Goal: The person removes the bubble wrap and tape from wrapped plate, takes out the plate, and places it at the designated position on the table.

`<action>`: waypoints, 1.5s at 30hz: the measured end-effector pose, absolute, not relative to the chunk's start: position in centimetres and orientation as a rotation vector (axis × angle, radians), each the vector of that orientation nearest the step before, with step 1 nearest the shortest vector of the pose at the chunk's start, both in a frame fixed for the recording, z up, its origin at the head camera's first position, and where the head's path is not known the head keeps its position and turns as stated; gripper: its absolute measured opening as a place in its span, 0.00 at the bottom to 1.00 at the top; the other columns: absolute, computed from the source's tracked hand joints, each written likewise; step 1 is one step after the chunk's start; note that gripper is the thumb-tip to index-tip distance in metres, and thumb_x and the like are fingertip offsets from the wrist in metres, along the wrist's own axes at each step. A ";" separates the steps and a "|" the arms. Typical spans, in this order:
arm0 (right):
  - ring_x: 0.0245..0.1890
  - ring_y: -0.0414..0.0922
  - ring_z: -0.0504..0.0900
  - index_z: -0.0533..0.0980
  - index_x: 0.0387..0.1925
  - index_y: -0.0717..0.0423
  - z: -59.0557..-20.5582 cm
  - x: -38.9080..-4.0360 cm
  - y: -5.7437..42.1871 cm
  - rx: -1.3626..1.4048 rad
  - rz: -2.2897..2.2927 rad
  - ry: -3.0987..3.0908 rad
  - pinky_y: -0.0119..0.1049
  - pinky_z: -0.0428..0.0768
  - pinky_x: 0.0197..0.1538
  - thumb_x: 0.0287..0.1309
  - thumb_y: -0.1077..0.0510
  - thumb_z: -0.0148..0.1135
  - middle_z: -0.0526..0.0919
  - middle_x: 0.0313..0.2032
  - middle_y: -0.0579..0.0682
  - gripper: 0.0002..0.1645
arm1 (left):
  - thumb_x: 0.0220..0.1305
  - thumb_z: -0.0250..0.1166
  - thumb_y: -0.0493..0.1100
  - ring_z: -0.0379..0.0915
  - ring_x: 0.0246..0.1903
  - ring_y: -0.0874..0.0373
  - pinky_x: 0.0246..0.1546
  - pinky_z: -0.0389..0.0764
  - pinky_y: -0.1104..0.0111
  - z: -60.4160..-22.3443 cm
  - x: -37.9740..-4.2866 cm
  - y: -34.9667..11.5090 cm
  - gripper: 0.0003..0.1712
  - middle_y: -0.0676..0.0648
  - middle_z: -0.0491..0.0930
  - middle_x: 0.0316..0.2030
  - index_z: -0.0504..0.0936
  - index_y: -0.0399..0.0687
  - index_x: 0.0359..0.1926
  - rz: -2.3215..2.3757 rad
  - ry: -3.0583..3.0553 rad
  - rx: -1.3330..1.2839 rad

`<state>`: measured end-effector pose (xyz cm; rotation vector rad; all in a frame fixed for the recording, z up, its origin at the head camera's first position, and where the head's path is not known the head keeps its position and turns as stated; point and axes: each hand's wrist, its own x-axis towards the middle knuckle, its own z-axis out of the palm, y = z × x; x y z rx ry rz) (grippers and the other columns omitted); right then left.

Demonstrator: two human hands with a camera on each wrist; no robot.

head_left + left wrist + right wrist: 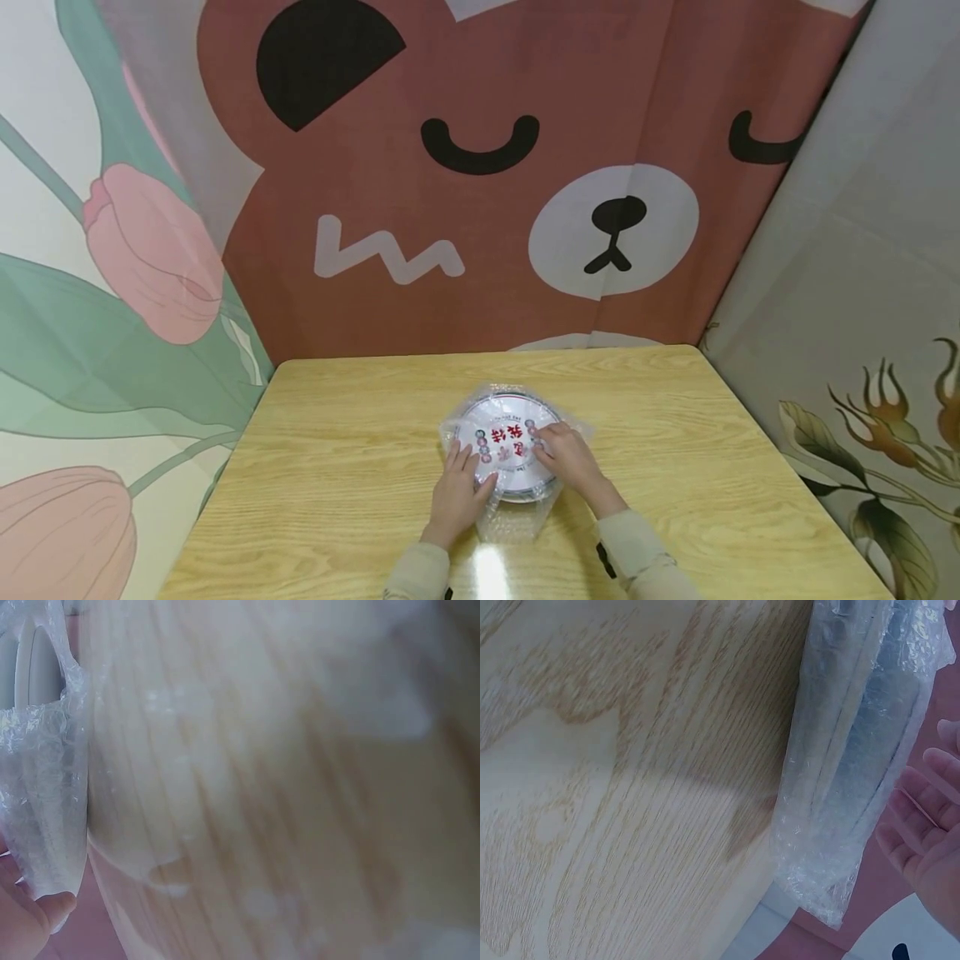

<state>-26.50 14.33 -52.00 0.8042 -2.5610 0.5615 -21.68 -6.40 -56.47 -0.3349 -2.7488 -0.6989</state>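
A stack of round white plates [513,477] lies in the middle of the table, red characters and small coloured motifs printed on its top face. Clear bubble wrap [513,523] covers it, with a loose flap sticking out toward the person. My left hand [459,500] rests on the near left of the stack, fingers extended over the wrap. At the right side, my right hand [572,460] touches the top with its fingertips. Plate rims [37,667] show through a gap in the left wrist view. Relaxed right fingers [922,802] lie beside the wrapped side in the right wrist view.
The light wood table [337,467] has rounded far corners. Behind it hangs a curtain [480,225] with a brown bear print. Floral cloths flank the table on the left [150,250] and right [862,292].
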 end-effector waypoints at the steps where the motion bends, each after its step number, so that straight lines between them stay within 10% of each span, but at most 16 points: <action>1: 0.36 0.52 0.77 0.79 0.36 0.65 -52.0 -26.5 14.3 0.804 0.560 -2.565 0.46 0.74 0.43 0.44 0.62 0.64 0.80 0.31 0.56 0.14 | 0.58 0.54 0.58 0.51 0.62 0.43 0.57 0.61 0.57 -56.5 -21.7 -6.4 0.31 0.37 0.67 0.56 0.75 0.34 0.48 -0.702 -2.750 -0.335; 45: 0.29 0.48 0.73 0.77 0.23 0.57 -53.7 -28.1 12.6 0.807 0.333 -2.561 0.41 0.73 0.36 0.40 0.61 0.67 0.79 0.24 0.50 0.06 | 0.58 0.54 0.58 0.50 0.62 0.44 0.54 0.65 0.56 -56.6 -21.7 -6.3 0.31 0.37 0.67 0.56 0.75 0.34 0.48 -0.725 -2.741 -0.323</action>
